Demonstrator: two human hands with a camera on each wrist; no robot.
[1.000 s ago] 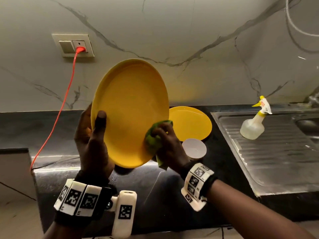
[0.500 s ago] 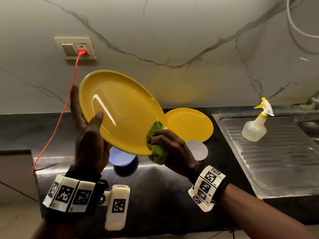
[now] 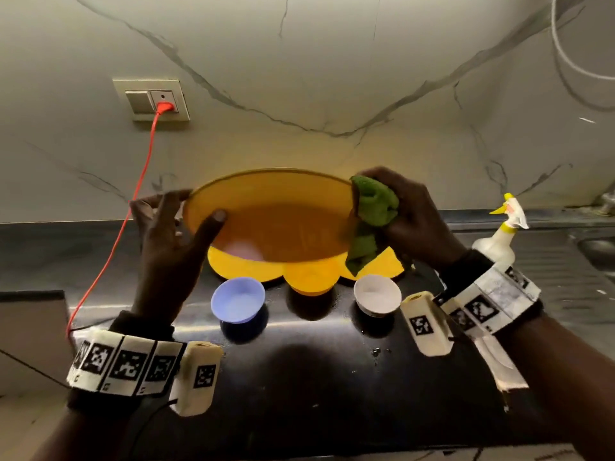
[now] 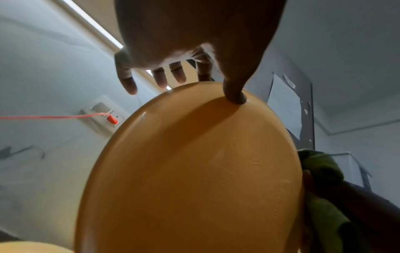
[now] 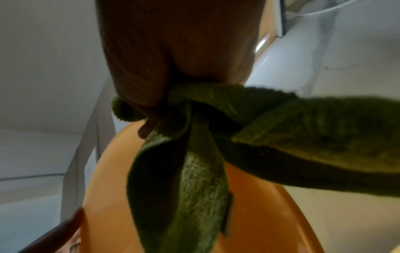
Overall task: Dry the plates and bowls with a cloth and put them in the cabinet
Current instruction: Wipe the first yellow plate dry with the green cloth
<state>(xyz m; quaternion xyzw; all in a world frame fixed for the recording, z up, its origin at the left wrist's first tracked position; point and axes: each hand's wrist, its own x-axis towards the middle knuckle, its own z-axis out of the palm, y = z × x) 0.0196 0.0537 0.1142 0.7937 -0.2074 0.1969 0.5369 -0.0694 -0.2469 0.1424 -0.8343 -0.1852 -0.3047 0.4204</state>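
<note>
Above counter — hands, seemingly, steady plate

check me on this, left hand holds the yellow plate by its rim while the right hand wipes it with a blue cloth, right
Not quite: the cloth is green, not blue, as the head view shows and the right wrist view confirms. The rest stands: the left hand holds the yellow plate by its rim while the right hand wipes it with the cloth.
</note>
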